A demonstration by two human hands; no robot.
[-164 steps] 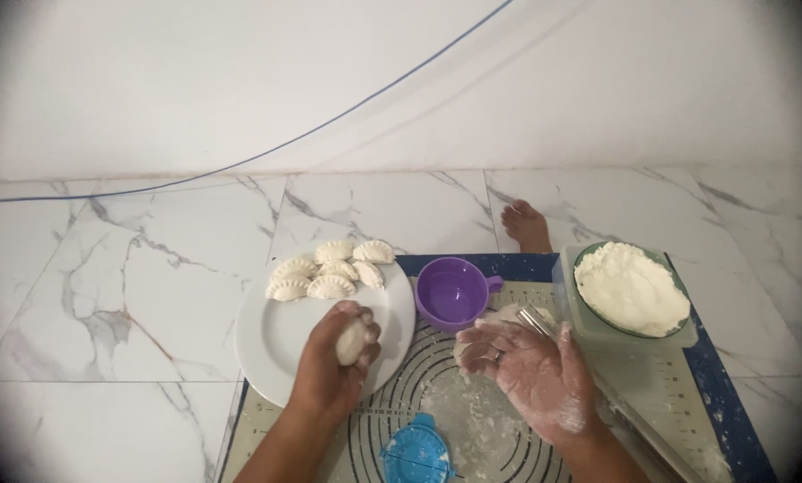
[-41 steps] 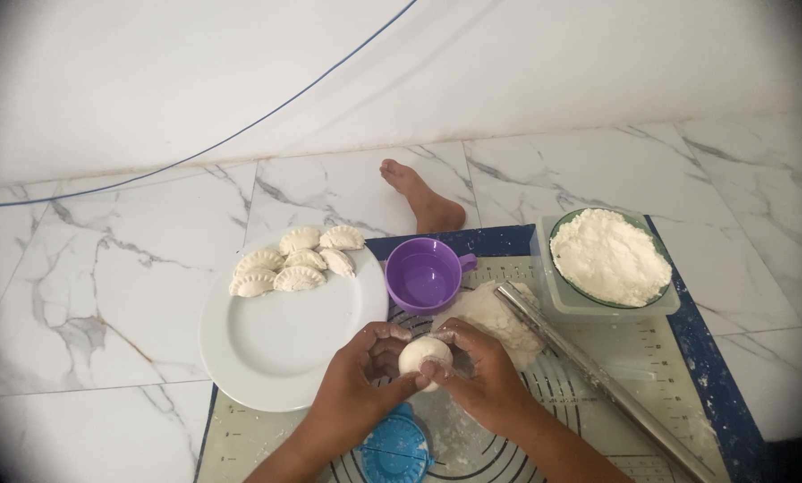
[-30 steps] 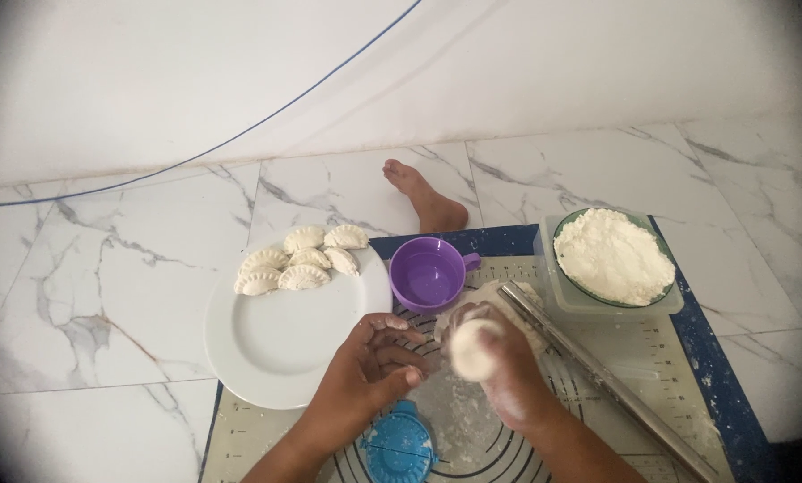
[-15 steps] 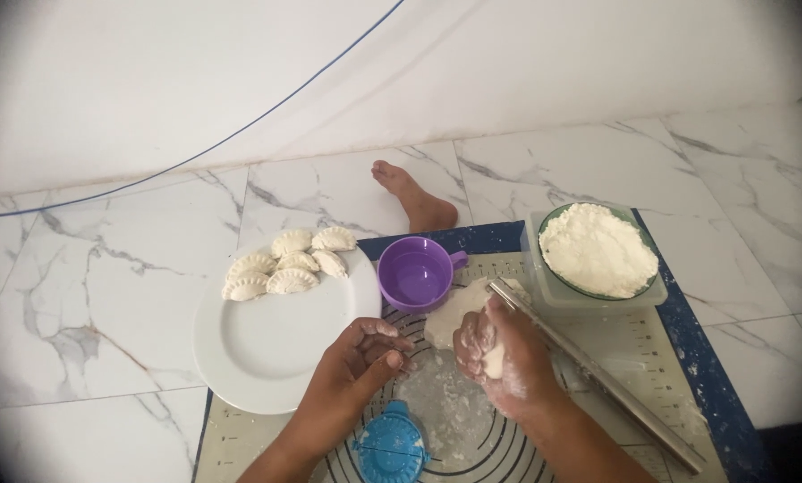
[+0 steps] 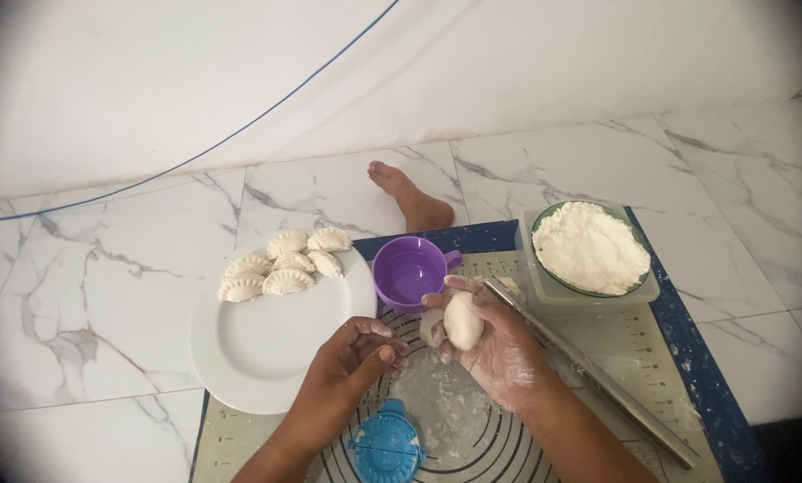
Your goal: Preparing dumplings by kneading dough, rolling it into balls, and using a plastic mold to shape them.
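My right hand [image 5: 499, 349], dusted with flour, holds a smooth ball of white dough [image 5: 462, 320] over the baking mat [image 5: 624, 340]. My left hand [image 5: 352, 362] hovers just left of it, fingers loosely curled and holding nothing. A white plate [image 5: 267, 349] to the left carries several shaped, crimped dumplings [image 5: 280, 266] along its far rim. A blue dumpling press [image 5: 388, 444] lies on the mat below my left hand. A thin metal rolling pin [image 5: 598, 376] lies diagonally on the mat at my right.
A purple cup [image 5: 408, 271] stands at the mat's far edge. A bowl of white flour [image 5: 590, 249] sits in a clear container at the far right. A bare foot [image 5: 410, 197] rests on the marble floor beyond the mat. Loose flour covers the mat's middle.
The dough ball passed from both hands into my right hand alone. My left hand let go and drew back to the left. The camera view shifted slightly.
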